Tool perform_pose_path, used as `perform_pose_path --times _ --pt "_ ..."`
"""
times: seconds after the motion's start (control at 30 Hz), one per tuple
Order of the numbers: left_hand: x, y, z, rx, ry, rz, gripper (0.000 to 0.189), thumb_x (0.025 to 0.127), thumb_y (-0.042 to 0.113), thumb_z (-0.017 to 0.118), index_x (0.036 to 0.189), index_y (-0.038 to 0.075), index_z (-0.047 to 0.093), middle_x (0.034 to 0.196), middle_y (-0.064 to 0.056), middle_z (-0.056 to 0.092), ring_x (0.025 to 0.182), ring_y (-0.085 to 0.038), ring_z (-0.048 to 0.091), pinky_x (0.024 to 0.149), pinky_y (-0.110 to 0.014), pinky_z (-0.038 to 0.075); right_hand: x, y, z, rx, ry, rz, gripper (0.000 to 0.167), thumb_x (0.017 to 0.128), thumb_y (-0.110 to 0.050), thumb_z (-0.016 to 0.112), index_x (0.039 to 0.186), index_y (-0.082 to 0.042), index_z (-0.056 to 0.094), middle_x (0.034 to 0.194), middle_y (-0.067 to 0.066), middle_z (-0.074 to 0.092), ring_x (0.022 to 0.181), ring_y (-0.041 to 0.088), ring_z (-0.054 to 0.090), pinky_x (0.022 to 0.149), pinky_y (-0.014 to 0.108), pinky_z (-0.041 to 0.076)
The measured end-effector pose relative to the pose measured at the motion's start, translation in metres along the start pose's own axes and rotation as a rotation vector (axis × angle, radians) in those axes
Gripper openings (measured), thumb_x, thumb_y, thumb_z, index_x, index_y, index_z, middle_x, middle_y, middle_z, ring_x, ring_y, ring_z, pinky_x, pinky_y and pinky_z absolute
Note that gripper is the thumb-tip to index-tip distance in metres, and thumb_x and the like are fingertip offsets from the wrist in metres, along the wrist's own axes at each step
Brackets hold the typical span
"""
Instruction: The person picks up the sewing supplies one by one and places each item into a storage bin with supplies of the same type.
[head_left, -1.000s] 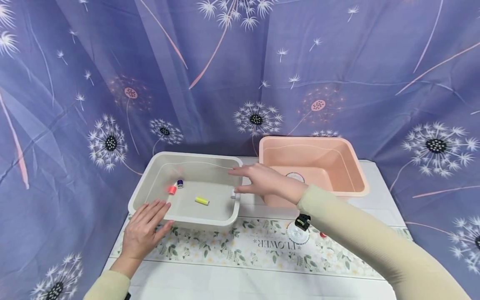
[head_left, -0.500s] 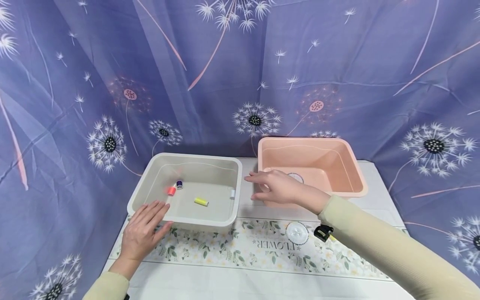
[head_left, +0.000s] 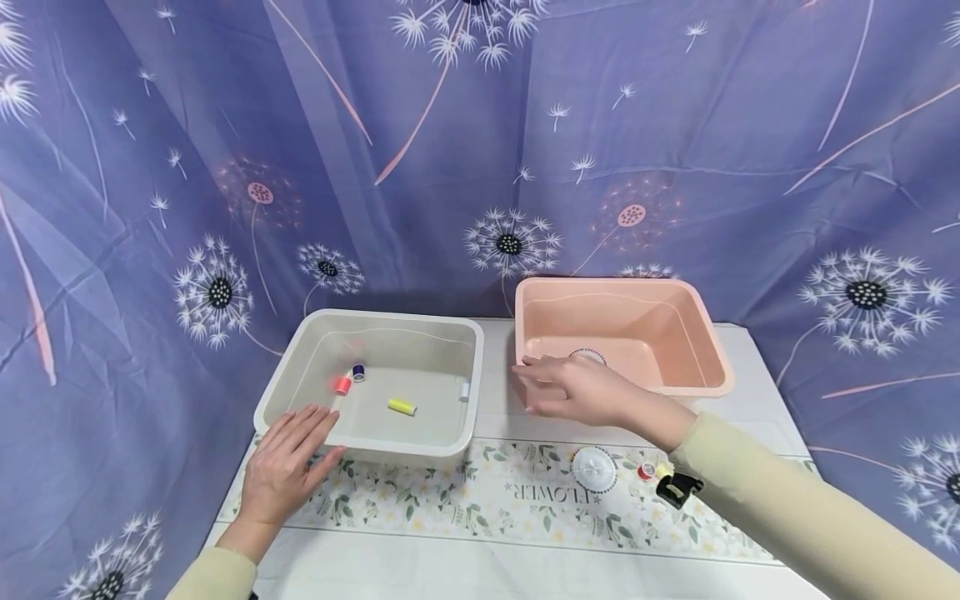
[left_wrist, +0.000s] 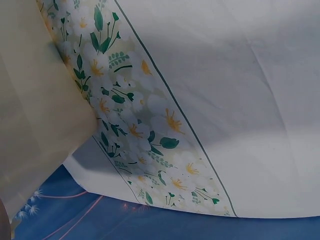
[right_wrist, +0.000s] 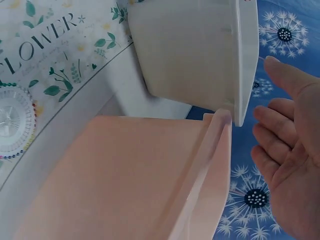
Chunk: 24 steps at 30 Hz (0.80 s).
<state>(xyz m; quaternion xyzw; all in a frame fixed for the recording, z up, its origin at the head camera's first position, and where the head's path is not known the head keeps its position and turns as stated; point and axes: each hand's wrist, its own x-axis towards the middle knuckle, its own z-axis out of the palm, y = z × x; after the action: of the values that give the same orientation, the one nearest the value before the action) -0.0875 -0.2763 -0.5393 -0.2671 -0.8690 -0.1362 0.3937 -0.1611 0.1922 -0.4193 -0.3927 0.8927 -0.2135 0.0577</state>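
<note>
Head view: the right hand (head_left: 573,389) has drawn back from the gray tub (head_left: 405,343) over the last second and is now in front of the left end of the pink tub (head_left: 645,321). The white spool (head_left: 464,391) stays by the gray tub's right wall, near where those fingers were, so I judge it has been let go and that placement is finished. Lying apart from it in the same tub are a yellow spool (head_left: 402,407), a red spool (head_left: 342,385) and a purple spool (head_left: 358,372). With the sleeve moved aside, a second red spool (head_left: 647,471) and a pale yellow spool (head_left: 663,471) show on the desk (head_left: 390,558), beside a pin wheel (head_left: 595,470).

The right hand points leftward, its thumb apart from loosely bent fingers, and nothing is in it. The left hand (head_left: 283,475) has hardly shifted: flat, fingers extended, at the gray tub's near left rim; whether it touches, I cannot tell.
</note>
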Motion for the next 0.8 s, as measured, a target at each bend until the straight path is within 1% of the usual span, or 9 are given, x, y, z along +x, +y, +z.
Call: perform_pose_path --times 0.07,0.1,0.13,0.2,0.3,0.43,0.63,0.8 --pt "0.000 0.000 0.000 0.003 -0.006 -0.001 0.064 0.109 0.060 0.049 0.129 0.007 0.077 0.122 -0.017 0.078 0.112 -0.040 0.074 0.131 -0.030 0.028 -0.005 0.000 0.001 0.001 -0.003 -0.002 0.058 0.100 -0.035 0.075 0.148 -0.005 0.063 0.153 0.020 0.058 0.134 0.038 0.064 0.117 0.059 0.047" --pt "0.000 0.001 0.000 0.006 -0.010 -0.002 0.064 0.109 0.060 0.048 0.129 0.007 0.077 0.122 -0.017 0.078 0.112 -0.040 0.074 0.131 -0.029 0.028 -0.008 0.000 0.002 0.002 -0.005 -0.001 0.058 0.100 -0.034 0.076 0.148 -0.005 0.063 0.153 0.020 0.058 0.140 0.040 0.059 0.119 0.060 0.044" --pt "0.000 0.001 0.000 0.005 -0.011 -0.003 0.064 0.109 0.060 0.049 0.130 0.007 0.077 0.122 -0.017 0.078 0.112 -0.040 0.073 0.131 -0.030 0.028 -0.011 0.000 0.002 -0.001 -0.006 0.002 0.058 0.100 -0.034 0.076 0.148 -0.005 0.063 0.153 0.020 0.058 0.141 0.040 0.057 0.119 0.060 0.044" --pt "0.000 0.001 0.000 0.008 -0.011 -0.004 0.064 0.109 0.061 0.048 0.130 0.007 0.077 0.122 -0.017 0.078 0.112 -0.040 0.073 0.131 -0.030 0.028 -0.017 0.000 0.004 -0.009 -0.004 0.012 0.058 0.099 -0.034 0.077 0.148 -0.005 0.063 0.153 0.019 0.058 0.142 0.040 0.057 0.118 0.061 0.044" --pt "-0.001 0.000 0.000 0.014 -0.006 -0.006 0.065 0.110 0.061 0.047 0.130 0.007 0.077 0.123 -0.016 0.078 0.113 -0.039 0.073 0.129 -0.034 0.034 -0.026 0.001 0.006 -0.021 0.006 0.024 0.057 0.099 -0.034 0.077 0.147 -0.005 0.064 0.153 0.017 0.058 0.141 0.039 0.058 0.117 0.062 0.045" --pt "-0.002 0.000 0.000 0.014 -0.007 -0.009 0.064 0.110 0.061 0.047 0.130 0.008 0.077 0.124 -0.015 0.078 0.113 -0.039 0.073 0.126 -0.039 0.040 -0.036 0.002 0.007 -0.020 0.026 0.029 0.056 0.098 -0.032 0.079 0.145 -0.005 0.066 0.152 0.018 0.060 0.138 0.042 0.060 0.117 0.063 0.045" --pt "-0.003 -0.001 0.000 0.014 -0.016 -0.008 0.064 0.109 0.061 0.048 0.130 0.008 0.077 0.123 -0.016 0.078 0.113 -0.040 0.073 0.128 -0.037 0.037 -0.049 0.000 0.006 -0.007 0.040 0.056 0.060 0.095 -0.032 0.082 0.146 -0.006 0.065 0.153 0.018 0.059 0.139 0.042 0.059 0.118 0.062 0.043" --pt "-0.002 -0.001 0.000 0.016 -0.013 -0.004 0.064 0.109 0.061 0.047 0.130 0.008 0.077 0.123 -0.016 0.078 0.113 -0.039 0.073 0.128 -0.035 0.035 -0.062 0.002 0.007 -0.020 0.059 0.056 0.061 0.094 -0.032 0.083 0.146 -0.006 0.065 0.151 0.018 0.060 0.137 0.041 0.061 0.115 0.059 0.048"
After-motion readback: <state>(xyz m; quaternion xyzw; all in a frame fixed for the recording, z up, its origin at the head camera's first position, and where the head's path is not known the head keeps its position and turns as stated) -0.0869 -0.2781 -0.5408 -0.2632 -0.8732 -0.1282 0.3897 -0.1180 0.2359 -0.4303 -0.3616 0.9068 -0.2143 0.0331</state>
